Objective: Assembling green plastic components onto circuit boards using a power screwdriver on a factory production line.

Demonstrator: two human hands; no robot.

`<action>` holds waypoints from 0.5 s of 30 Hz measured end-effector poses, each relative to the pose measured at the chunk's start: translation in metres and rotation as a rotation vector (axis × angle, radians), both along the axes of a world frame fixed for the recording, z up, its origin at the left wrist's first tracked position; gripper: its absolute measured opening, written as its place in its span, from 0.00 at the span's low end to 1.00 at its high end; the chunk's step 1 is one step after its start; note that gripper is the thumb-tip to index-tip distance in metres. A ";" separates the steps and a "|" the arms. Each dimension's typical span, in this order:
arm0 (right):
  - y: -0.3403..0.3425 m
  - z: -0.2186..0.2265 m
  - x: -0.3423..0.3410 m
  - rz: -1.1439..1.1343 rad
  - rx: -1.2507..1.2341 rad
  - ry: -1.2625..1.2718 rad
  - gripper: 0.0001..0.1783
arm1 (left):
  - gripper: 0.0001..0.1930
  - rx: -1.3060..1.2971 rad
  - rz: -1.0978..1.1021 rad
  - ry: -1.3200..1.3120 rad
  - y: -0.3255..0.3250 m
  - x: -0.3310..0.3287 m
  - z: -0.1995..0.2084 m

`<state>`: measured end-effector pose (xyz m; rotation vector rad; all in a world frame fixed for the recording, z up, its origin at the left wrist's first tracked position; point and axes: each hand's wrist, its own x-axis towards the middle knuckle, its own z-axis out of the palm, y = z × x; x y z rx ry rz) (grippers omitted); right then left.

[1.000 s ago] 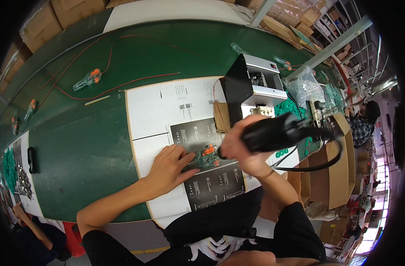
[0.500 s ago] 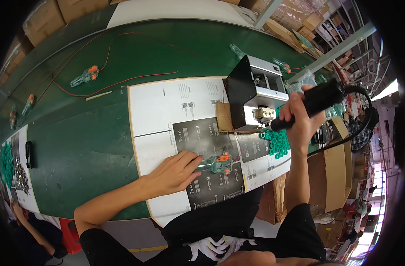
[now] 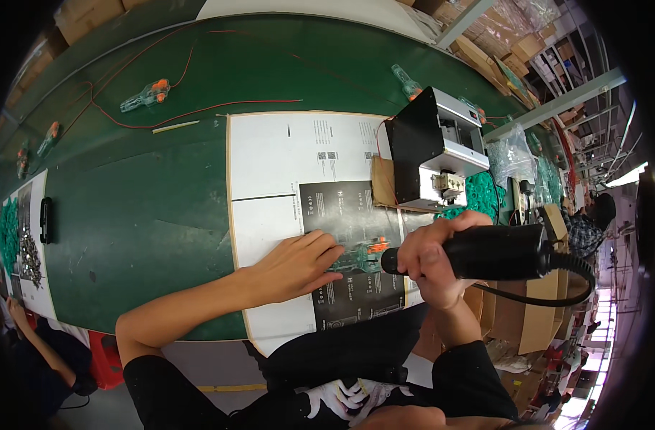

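My left hand lies on the printed sheets with its fingers closed on the narrow end of a clear teal plastic casing that has orange parts inside. In my right hand is a black electric screwdriver, held almost level, its cord trailing off to the right. The screwdriver's nose is at the orange end of the casing; whether the bit touches it I cannot tell. Beyond my right hand stands a black and silver screw feeder. Green plastic rings are heaped beside it.
More teal casings with orange parts lie about the green bench, with thin red wires among them. A black marker lies at the left near small metal parts. Another person's arm shows at lower left.
My right hand has brought the screwdriver from beside the screw feeder down and left to the casing. My left hand stays on the casing. The whole view has shifted slightly.
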<state>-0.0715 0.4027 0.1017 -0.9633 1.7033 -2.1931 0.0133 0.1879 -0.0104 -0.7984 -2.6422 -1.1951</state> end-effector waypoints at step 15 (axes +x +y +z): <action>-0.013 -0.015 0.000 0.115 0.196 0.227 0.23 | 0.16 -0.045 0.043 0.024 -0.003 0.000 0.002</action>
